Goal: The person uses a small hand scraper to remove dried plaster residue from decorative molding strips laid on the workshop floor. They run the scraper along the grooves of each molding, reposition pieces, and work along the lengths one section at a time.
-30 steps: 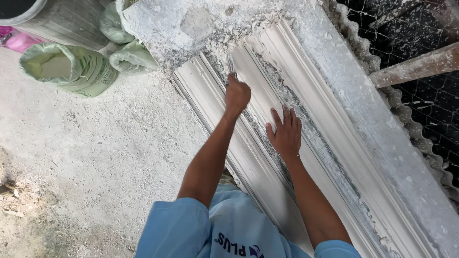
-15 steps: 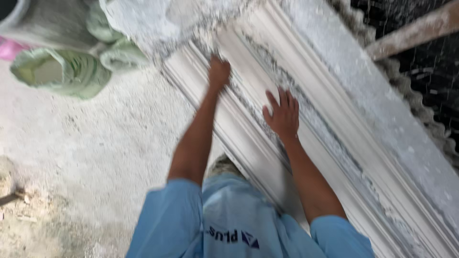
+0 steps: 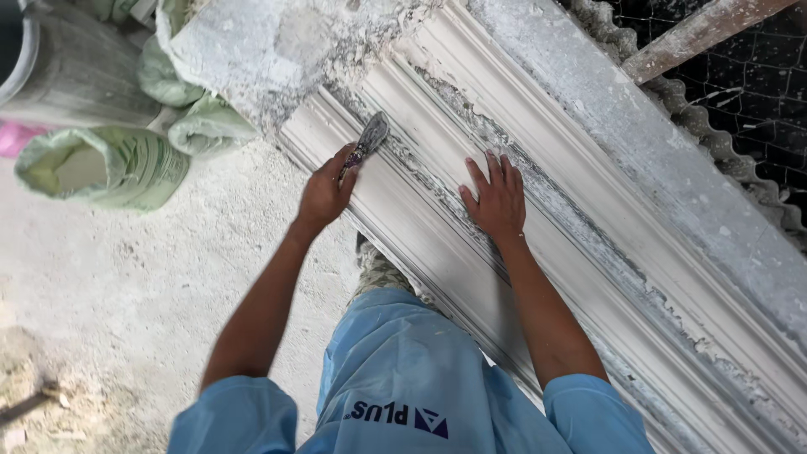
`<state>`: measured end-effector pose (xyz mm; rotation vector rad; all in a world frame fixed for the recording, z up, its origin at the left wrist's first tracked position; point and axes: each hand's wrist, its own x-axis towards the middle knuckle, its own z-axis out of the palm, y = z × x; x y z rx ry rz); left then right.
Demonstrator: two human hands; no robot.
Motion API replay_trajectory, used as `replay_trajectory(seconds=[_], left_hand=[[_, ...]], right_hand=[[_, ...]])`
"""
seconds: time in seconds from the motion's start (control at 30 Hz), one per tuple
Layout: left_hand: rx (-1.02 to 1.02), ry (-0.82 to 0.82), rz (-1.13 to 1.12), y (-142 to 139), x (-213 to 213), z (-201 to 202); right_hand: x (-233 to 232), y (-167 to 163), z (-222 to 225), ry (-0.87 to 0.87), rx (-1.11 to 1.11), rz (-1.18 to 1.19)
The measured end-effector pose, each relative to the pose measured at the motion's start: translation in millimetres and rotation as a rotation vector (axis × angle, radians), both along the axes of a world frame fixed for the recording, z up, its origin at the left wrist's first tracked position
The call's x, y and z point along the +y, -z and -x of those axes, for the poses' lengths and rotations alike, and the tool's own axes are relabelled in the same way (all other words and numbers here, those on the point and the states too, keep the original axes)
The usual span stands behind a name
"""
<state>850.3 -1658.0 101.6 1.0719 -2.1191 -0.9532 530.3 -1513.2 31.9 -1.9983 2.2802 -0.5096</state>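
The left hand (image 3: 326,192) is clamping a small grey-bladed scraper (image 3: 367,139) – blade now showing, pointing to one o'clock on the long white ridged plaster moulding (image 3: 437,244) – while the right hand (image 3: 496,200) is pressing flat at three o'clock, fingers spread, having slid slightly down the moulding.

Free room: dusty floor (image 3: 126,277) at left and lower left of the frame, open beside my left hand (image 3: 326,192).

Obstacles, upper left: grey bucket (image 3: 67,67), green sacks (image 3: 109,164) crowded just beside the moulding's (image 3: 588,277) end.

Upper centre: rough plaster slab (image 3: 269,50) above the scraper (image 3: 368,139).

Right: moulding ridges under my flat right hand (image 3: 498,200); beyond them a corrugated sheet (image 3: 714,143), wire mesh (image 3: 756,76) and a wooden batten (image 3: 698,29) close the upper right corner.
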Motion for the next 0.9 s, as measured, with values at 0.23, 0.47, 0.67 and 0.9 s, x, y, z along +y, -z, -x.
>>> replay_trajectory(seconds=[0.23,0.47,0.67,0.9], left_hand=[[-0.549,0.723,0.269,-5.1,-133.3,9.9],[-0.759,1.156,0.381,-12.8,-225.2,62.5],[-0.746,1.271,0.439,-2.8,-206.8,76.2],[-0.674,1.287,0.429,-9.2,-223.7,71.3]], right_hand=[[1.1,-12.6,-9.8,0.091,0.022,-0.058],[60.8,-7.0,-78.2,0.670,0.019,-0.071],[156.7,5.2,-140.1,1.053,0.035,-0.005],[151.2,15.2,-143.3,1.113,0.023,-0.087]])
